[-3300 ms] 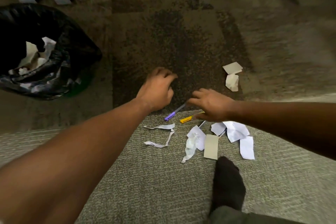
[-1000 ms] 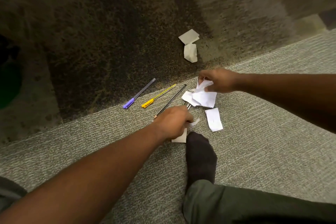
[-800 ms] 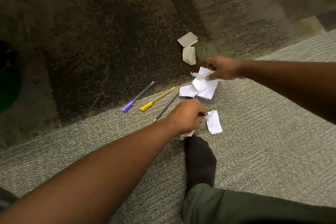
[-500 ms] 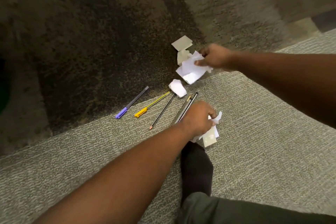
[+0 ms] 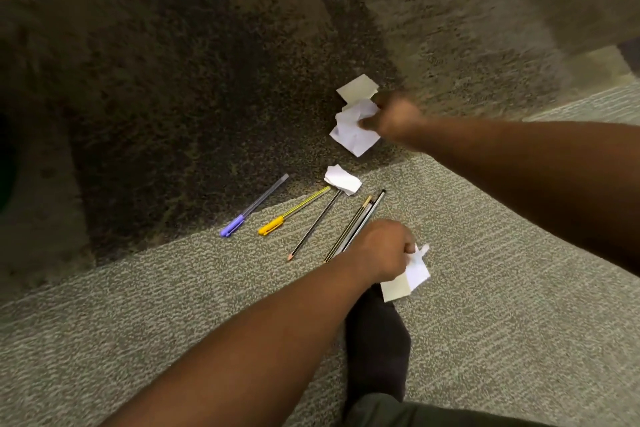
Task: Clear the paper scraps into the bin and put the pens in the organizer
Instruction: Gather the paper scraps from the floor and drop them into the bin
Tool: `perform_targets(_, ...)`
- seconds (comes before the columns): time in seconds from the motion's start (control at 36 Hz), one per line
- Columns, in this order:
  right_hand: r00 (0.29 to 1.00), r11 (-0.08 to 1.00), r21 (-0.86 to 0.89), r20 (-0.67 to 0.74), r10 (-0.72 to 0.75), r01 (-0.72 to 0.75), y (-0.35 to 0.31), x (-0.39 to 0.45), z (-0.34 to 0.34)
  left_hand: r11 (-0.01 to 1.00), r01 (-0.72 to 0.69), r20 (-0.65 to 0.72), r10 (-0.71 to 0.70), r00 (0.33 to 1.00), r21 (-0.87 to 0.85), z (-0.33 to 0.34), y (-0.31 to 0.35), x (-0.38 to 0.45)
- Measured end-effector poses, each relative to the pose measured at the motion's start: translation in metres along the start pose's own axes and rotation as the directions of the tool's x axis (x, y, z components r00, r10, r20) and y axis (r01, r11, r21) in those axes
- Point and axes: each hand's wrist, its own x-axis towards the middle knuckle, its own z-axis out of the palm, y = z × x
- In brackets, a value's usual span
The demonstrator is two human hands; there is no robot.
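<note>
Reaching up-frame since the earlier frame, the right hand [image 5: 394, 118] clutched white scraps [image 5: 353, 130] beside a beige scrap [image 5: 356, 88]; the left hand [image 5: 381, 253] gripped paper [image 5: 407, 279]. A loose scrap [image 5: 343, 179] lay between them, nearer the right.

No writing, label, brand or number could be read anywhere; the white crumpled paper scraps [image 5: 353, 130] and the purple-capped clear plastic pen [image 5: 254, 206] showed no legible marks.

rough carpet [image 5: 173, 305], creased paper scraps [image 5: 353, 130].
</note>
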Motion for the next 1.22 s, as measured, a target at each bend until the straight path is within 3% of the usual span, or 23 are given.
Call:
perform_targets(0.14, 1.000, 0.994, 0.106, -0.006, 0.003, -0.002, 0.003, 0.003, 0.000, 0.918, 0.028, -0.034, -0.045, 0.998, -0.396, -0.023, -0.003, 0.003)
perform_targets(0.39, 0.992, 0.942, 0.314, 0.080, 0.097, -0.118, -0.004, 0.017, -0.032, 0.863, 0.048, -0.273, -0.211, 0.938, -0.503, -0.087, -0.033, 0.012)
perform_targets(0.58, 0.991, 0.918, 0.373, 0.056, 0.123, -0.135, -0.006, 0.032, -0.055, 0.897, 0.204, -0.387, -0.362, 0.848, -0.391, -0.101, -0.064, 0.018)
perform_targets(0.69, 0.986, 0.943, 0.291, 0.069, 0.150, -0.164, -0.005, 0.043, -0.055, 0.917, 0.339, -0.341, -0.394, 0.853, -0.211, -0.098, -0.068, 0.021)
perform_targets(0.92, 0.990, 0.985, 0.099, 0.046, 0.135, -0.139, -0.019, 0.055, -0.043, 0.923, 0.379, -0.362, -0.329, 0.872, 0.074, -0.102, -0.056, 0.021)
perform_targets(1.06, 0.994, 0.994, 0.062, 0.071, 0.087, -0.091, -0.021, 0.061, -0.031, 0.927, 0.351, -0.374, -0.282, 0.883, 0.130, -0.100, -0.057, 0.020)
perform_targets(1.22, 0.997, 0.998, 0.036, 0.071, 0.044, -0.047, -0.026, 0.061, -0.025, 0.952, 0.307, -0.362, -0.279, 0.889, 0.019, -0.104, -0.059, 0.015)
